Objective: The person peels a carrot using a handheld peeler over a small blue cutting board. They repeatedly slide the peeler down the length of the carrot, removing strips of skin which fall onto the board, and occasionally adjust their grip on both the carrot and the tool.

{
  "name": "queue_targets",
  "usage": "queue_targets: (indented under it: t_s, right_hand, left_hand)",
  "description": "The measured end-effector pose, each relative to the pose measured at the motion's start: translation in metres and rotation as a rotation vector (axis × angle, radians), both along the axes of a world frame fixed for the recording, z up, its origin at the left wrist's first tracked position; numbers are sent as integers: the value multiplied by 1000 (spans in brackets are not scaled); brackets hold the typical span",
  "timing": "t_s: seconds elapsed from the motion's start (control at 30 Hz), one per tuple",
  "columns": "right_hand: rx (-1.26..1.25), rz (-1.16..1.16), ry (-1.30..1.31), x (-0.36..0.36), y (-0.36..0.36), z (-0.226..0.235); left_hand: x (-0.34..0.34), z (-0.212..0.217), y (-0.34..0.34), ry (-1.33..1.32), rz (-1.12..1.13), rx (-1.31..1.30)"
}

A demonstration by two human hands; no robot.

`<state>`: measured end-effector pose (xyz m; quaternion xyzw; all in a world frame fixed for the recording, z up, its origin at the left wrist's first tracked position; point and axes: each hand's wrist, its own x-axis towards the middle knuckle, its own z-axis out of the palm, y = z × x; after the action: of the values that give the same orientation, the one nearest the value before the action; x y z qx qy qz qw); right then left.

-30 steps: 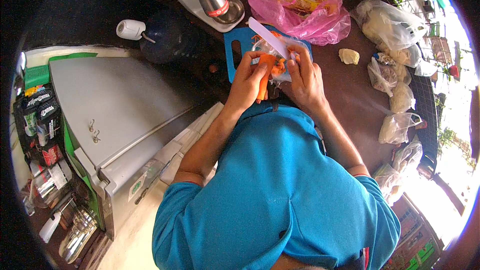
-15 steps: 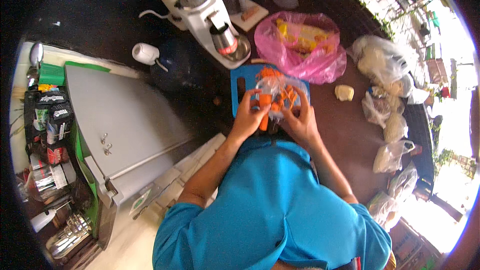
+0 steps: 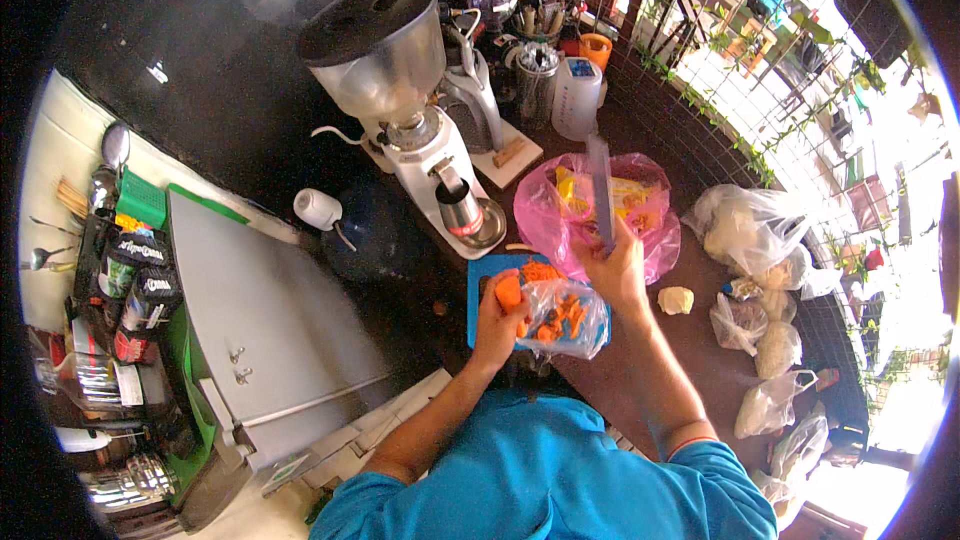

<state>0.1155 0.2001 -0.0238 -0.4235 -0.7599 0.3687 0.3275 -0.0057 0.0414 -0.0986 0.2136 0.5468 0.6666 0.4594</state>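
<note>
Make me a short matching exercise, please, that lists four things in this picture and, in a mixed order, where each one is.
Column 1
1. Carrot
2. Knife
3. Orange pieces
4. Yellow packet

Column 2
A. Within the pink bag
B. In the left hand
C. Within the clear bag
D. In the right hand

Pairs: 1-B, 2-D, 3-C, 4-A

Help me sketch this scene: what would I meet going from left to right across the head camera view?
Green basket → white dispenser → metal cup → left hand → clear bag of carrot pieces → right hand → pale lump.
</note>
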Motion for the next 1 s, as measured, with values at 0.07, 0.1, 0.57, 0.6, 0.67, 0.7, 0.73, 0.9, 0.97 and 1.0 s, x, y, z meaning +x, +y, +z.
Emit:
queue_targets:
  t_s: [0.07, 0.1, 0.57, 0.6, 0.67, 0.7, 0.73, 0.9, 0.97, 1.0]
  right_hand:
    - [72, -54, 108, -16, 31, 8]
    - [78, -63, 111, -19, 52, 9]
    - [340, -195, -87, -208, 351, 47]
    - [439, -214, -191, -219, 368, 38]
    - [528, -272, -324, -239, 395, 22]
    - [527, -268, -333, -245, 407, 15]
    - [619, -251, -438, -247, 422, 9]
    - [485, -341, -402, -262, 440, -11]
    - [366, -372, -314, -269, 431, -10]
    - [365, -360, -328, -268, 426, -8]
  left_hand:
    - [3, -15, 0, -29, 4, 7]
    - [6, -21, 3, -64, -9, 10]
    - [-48, -23, -20, -60, -162, -20]
    - [-50, -22, -19, -83, -147, -16]
    - [-55, -29, -18, -101, -128, 0]
    - [-55, -32, -18, -110, -126, -3]
    - [-57, -31, -15, -119, -111, 5]
    - [-57, -46, -16, -116, -34, -13]
    - [-58, -52, -21, -142, -15, -4]
    - [-57, -54, -23, -136, -16, -14]
